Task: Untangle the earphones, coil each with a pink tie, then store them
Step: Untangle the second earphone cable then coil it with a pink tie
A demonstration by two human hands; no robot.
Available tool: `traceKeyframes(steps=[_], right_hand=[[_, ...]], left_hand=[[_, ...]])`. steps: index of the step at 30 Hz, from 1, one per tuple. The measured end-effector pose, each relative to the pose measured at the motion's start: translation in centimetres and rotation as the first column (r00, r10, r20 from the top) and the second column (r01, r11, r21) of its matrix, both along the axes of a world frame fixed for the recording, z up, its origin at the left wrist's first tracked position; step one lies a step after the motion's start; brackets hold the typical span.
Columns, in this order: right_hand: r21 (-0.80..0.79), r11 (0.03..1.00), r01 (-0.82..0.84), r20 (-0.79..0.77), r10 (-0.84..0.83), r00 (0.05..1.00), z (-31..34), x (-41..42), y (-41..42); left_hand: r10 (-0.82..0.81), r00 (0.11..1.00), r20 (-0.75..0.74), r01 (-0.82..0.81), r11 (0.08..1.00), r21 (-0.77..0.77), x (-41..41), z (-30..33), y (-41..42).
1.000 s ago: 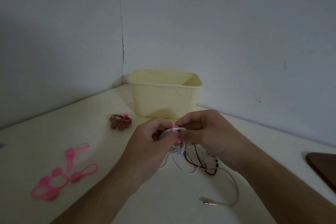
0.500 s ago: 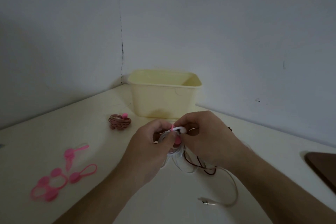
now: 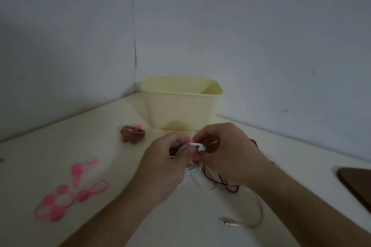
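Above the table's middle, my left hand grips a coil of white earphones. My right hand pinches a pink tie that wraps over the coil's top; one white earbud sticks out between my fingers. Loose white cable hangs from the coil to the table and ends in a plug. A dark brown earphone cable lies tangled under my right hand. A brown coiled earphone with a pink tie sits left of the yellow tub.
Several spare pink ties lie at the front left of the cream table. The tub stands in the wall corner. A dark brown object sits at the right edge.
Both hands stay at the same spot with small finger shifts. The white earbud now shows between my fingers, and the pink tie sits further over the coil.
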State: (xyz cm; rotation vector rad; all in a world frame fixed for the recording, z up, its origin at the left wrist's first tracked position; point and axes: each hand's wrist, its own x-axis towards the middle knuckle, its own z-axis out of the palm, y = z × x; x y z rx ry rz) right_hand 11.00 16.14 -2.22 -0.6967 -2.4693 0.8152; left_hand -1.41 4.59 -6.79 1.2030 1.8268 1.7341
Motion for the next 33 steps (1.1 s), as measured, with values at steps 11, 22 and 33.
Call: traceKeyframes(steps=[11, 22, 33], right_hand=[[-0.135, 0.989, -0.054, -0.022, 0.051, 0.998, -0.3, 0.03, 0.16], [-0.204, 0.978, -0.035, -0.009, 0.034, 0.999, -0.06, 0.43, -0.03], [-0.175, 0.983, -0.056, -0.012, 0.054, 0.998, -0.24, 0.27, 0.31]], left_hand=[[-0.013, 1.0, -0.008, 0.013, 1.0, 0.012, -0.52, -0.37, 0.0], [-0.137, 0.99, 0.03, 0.138, 0.99, -0.037, -0.86, -0.1, -0.36], [-0.17, 0.985, 0.03, 0.171, 0.984, -0.042, -0.73, 0.26, -0.62]])
